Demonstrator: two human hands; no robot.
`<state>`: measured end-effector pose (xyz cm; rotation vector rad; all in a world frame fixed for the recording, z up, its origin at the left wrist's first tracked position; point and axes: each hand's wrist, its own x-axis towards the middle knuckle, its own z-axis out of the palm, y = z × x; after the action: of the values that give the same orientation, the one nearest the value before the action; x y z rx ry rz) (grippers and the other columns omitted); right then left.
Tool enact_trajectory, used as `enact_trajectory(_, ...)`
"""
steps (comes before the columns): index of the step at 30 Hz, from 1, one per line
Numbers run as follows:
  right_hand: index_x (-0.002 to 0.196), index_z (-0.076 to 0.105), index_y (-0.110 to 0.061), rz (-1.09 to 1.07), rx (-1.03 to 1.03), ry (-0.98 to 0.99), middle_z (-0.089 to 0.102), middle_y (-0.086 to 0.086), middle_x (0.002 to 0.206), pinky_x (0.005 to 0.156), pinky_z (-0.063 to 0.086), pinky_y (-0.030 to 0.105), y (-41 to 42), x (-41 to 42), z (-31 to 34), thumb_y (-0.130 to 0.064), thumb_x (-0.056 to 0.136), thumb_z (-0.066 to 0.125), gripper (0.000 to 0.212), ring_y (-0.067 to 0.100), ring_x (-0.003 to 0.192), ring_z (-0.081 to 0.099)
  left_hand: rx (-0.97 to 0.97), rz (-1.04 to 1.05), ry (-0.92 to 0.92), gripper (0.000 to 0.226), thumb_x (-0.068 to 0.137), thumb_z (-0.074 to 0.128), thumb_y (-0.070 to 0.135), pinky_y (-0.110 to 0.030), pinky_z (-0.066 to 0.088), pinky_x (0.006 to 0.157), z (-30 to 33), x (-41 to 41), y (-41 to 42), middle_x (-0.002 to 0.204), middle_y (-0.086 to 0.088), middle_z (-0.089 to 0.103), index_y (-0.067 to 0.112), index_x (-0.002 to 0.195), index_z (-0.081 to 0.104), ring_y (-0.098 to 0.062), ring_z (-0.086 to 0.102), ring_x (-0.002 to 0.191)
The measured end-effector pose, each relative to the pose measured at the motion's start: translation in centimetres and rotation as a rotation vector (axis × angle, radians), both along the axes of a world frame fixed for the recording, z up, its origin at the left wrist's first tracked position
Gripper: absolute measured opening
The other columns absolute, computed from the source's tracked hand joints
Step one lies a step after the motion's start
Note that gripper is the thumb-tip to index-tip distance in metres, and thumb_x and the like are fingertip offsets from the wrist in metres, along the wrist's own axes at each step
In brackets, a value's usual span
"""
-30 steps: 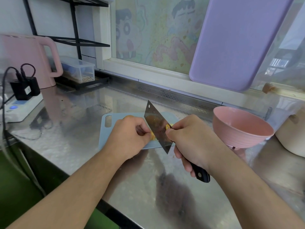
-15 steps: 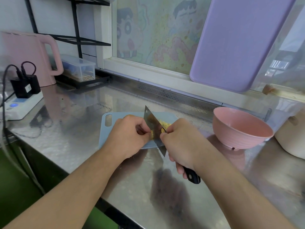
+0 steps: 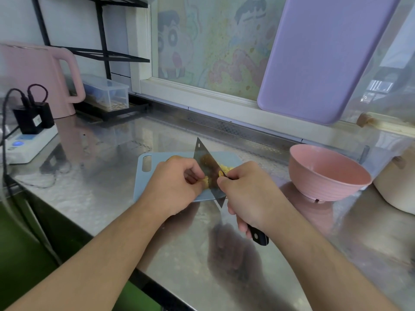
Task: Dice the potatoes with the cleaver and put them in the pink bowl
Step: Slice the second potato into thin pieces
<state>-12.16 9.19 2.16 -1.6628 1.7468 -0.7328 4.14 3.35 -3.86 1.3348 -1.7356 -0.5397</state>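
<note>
Compared with half a second earlier, the cleaver (image 3: 207, 169) stands a little higher against the potato, with more of the blade showing above the right hand (image 3: 249, 194); a second ago it was raised higher still. The left hand (image 3: 177, 187) has kept its place at the centre of the frame, fingers curled, pinching a piece of potato (image 3: 205, 181) against the pale blue cutting board (image 3: 143, 176). The right hand grips the cleaver, fingers wrapped round the black handle, whose end sticks out below the hand. The blade leans, its edge down on the board just beside the left fingertips. Yellow diced pieces (image 3: 225, 169) lie on the board behind the blade. The pink bowl (image 3: 325, 173) stands on the steel table (image 3: 101, 187) at the right of the frame, apart from the board; whether anything lies inside it cannot be told.

The blade carries a small yellow mark, too small to read. No other writing is legible.
</note>
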Motion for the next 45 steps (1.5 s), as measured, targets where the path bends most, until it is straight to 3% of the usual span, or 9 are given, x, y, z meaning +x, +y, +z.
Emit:
enact_trajectory(8,0.088,0.061,-0.007,-0.004,-0.006,-0.016,0.067,0.034,0.071,0.038,0.044,0.029,0.3,-0.4,0.5,-0.027,0.102,0.046,0.028,0.031,0.034,0.052,0.017,0.004,0.048,0.015,0.082,0.084,0.011,-0.007,0.049,0.064,0.3,0.0,0.4,0.072,0.014,0.073,0.024,0.077,0.078,0.002,0.068,0.073)
enact_trajectory(16,0.088,0.060,0.004,-0.006,-0.029,-0.014,0.065,0.036,0.066,0.037,0.042,0.028,0.9,-0.8,1.6,-0.024,0.101,0.048,0.034,0.031,0.032,0.050,0.015,0.013,0.026,0.016,0.081,0.086,0.013,-0.006,0.049,0.063,0.3,0.1,0.3,0.074,0.015,0.074,0.026,0.077,0.078,0.003,0.068,0.075)
enact_trajectory(23,0.072,0.054,-0.002,-0.003,-0.015,-0.026,0.052,0.018,0.044,0.035,0.038,0.022,1.6,-0.5,2.3,-0.022,0.102,0.048,0.037,0.024,0.023,0.044,0.018,0.025,0.019,0.016,0.082,0.087,0.014,-0.006,0.048,0.062,0.3,0.1,0.4,0.072,0.014,0.074,0.026,0.076,0.078,0.003,0.068,0.072)
enact_trajectory(32,0.086,0.059,0.007,0.010,0.001,-0.018,0.062,0.038,0.064,0.037,0.042,0.028,1.5,-0.4,2.0,-0.024,0.102,0.048,0.036,0.028,0.028,0.048,0.015,0.021,0.011,0.016,0.083,0.086,0.014,-0.007,0.050,0.062,0.2,0.1,0.3,0.072,0.014,0.074,0.026,0.076,0.079,0.003,0.068,0.071)
enact_trajectory(37,0.089,0.060,0.002,0.001,0.005,-0.023,0.058,0.024,0.059,0.035,0.042,0.025,1.3,-0.3,1.8,-0.023,0.104,0.049,0.031,0.026,0.026,0.049,0.017,0.024,-0.006,0.015,0.083,0.086,0.016,-0.011,0.052,0.061,0.1,0.2,0.1,0.071,0.014,0.073,0.027,0.075,0.079,0.003,0.068,0.070)
enact_trajectory(40,0.089,0.059,-0.002,0.001,0.003,-0.023,0.060,0.030,0.063,0.035,0.041,0.024,1.2,-0.1,1.7,-0.023,0.105,0.048,0.029,0.026,0.027,0.050,0.021,0.028,-0.016,0.014,0.083,0.085,0.017,-0.013,0.053,0.061,0.1,0.1,0.1,0.071,0.013,0.074,0.026,0.075,0.079,0.002,0.068,0.069)
enact_trajectory(45,0.087,0.056,-0.005,-0.006,0.012,-0.020,0.060,0.026,0.061,0.035,0.041,0.023,1.1,0.1,1.5,-0.023,0.106,0.046,0.028,0.026,0.026,0.050,0.034,0.044,-0.007,0.015,0.085,0.084,0.018,-0.029,0.060,0.061,0.1,0.1,0.0,0.071,0.012,0.074,0.028,0.075,0.078,-0.005,0.069,0.065)
